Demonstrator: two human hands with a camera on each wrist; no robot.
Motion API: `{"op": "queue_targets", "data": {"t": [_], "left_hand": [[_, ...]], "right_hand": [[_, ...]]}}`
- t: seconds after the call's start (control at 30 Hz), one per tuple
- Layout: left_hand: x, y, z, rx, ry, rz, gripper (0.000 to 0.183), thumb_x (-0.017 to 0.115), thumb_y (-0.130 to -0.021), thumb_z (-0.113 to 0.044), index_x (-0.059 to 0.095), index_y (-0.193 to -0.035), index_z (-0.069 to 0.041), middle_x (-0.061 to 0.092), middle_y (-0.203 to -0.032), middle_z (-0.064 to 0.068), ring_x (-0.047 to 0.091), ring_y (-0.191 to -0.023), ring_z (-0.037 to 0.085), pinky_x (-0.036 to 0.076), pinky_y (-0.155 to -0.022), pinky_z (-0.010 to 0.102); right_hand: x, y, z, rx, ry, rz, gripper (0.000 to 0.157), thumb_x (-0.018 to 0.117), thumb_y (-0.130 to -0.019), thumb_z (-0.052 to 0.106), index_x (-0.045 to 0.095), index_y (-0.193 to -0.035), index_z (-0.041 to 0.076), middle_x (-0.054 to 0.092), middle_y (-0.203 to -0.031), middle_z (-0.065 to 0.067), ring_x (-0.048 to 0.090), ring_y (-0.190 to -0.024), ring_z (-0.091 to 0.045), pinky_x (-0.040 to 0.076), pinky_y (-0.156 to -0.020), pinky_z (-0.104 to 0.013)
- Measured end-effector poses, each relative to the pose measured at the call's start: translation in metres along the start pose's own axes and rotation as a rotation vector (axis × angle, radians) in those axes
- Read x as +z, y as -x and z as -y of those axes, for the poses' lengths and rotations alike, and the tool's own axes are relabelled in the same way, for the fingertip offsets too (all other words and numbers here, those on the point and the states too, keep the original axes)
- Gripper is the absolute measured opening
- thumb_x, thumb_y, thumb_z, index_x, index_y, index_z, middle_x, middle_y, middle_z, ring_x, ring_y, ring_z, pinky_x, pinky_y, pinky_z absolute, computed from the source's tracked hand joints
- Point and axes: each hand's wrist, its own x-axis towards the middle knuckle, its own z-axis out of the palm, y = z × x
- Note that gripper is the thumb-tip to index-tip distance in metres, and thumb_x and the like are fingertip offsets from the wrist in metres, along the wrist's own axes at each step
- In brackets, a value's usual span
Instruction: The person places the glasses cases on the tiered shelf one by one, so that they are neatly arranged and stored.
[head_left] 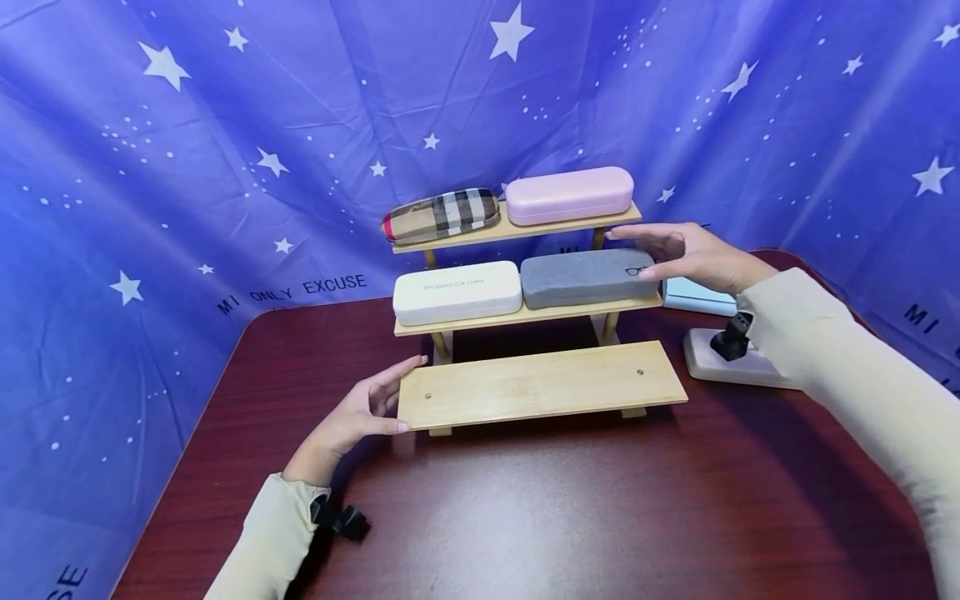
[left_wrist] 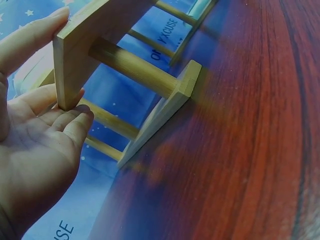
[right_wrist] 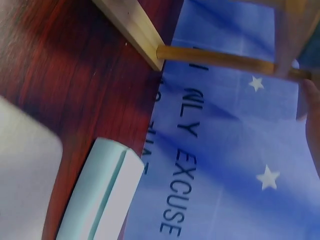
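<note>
- Table (head_left: 540, 517): your dark red work surface; the rack stands on it, in front of you, between your two hands.
- Wooden rack (head_left: 525, 316): three tiers stepping up away from you, long axis running left-right, right end angled slightly away.
- Bottom board (head_left: 540, 383): nearest tier. Its left end sits in your left hand.
- Gray case (head_left: 581, 281): middle tier, right half, long axis along the shelf, left end just beside the white case (head_left: 456, 293). It lies left of your right hand, and up and right of your left. Right is clearly the nearer hand; case-end-to-right-hand looks like the relation that counts.
- Right hand (head_left: 697, 258): spread around the gray case's right end, thumb at the front face by the printed glasses, fingers reaching behind. Can't tell if you're pinching it or only touching.
- Left hand (head_left: 360, 417): wide grip across the board's end, thumb at the front edge, fingers at the back corner. Well apart from the gray case.
</note>
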Motion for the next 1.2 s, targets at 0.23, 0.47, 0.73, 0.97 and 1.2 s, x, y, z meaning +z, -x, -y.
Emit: {"op": "queue_targets", "data": {"t": [0.23,0.47,0.73,0.97,1.2], "left_hand": [[0.0,0.0,0.0,0.0,-0.005,0.001,0.088,0.072,-0.074,0.004,0.022,-0.146,0.006,0.017,-0.152,0.026,0.037,-0.133,0.013,0.037,-0.102,0.024],[0.0,0.001,0.0,0.0,0.0,-0.001,0.088,0.071,-0.074,0.005,0.021,-0.147,0.006,0.017,-0.153,0.025,0.036,-0.133,0.012,0.036,-0.103,0.023],[0.0,0.0,0.0,0.001,0.006,-0.003,0.089,0.071,-0.074,0.005,0.021,-0.147,0.004,0.017,-0.153,0.023,0.036,-0.134,0.013,0.036,-0.103,0.023],[0.002,0.0,0.0,-0.002,-0.005,-0.009,0.091,0.072,-0.074,0.003,0.018,-0.147,0.005,0.017,-0.153,0.024,0.037,-0.132,0.012,0.036,-0.102,0.022],[0.0,0.0,0.0,0.0,0.009,0.001,0.09,0.071,-0.074,0.006,0.019,-0.148,0.004,0.023,-0.154,0.014,0.036,-0.133,0.013,0.036,-0.103,0.024]], "right_hand": [[-0.014,0.033,-0.003,-0.047,-0.004,-0.012,0.063,0.052,-0.09,-0.008,0.032,-0.147,0.009,0.036,-0.15,0.003,0.025,-0.139,-0.009,0.032,-0.101,-0.013],[-0.026,0.074,-0.019,-0.162,-0.113,-0.028,0.062,0.045,-0.087,-0.019,0.03,-0.145,-0.002,0.039,-0.147,0.003,0.034,-0.132,0.001,0.034,-0.098,-0.011],[-0.027,0.113,-0.04,-0.203,-0.111,-0.073,0.064,0.045,-0.08,-0.026,0.032,-0.141,-0.009,0.044,-0.144,0.001,0.036,-0.132,-0.002,0.034,-0.096,-0.012],[-0.023,0.138,-0.059,-0.083,0.093,-0.143,0.065,0.05,-0.081,-0.02,0.033,-0.142,-0.004,0.046,-0.14,0.009,0.038,-0.127,0.005,0.033,-0.091,-0.011],[-0.024,0.157,-0.084,-0.042,0.216,-0.191,0.063,0.053,-0.082,-0.017,0.036,-0.141,-0.003,0.047,-0.135,0.016,0.04,-0.122,0.01,0.033,-0.089,-0.008]]}}
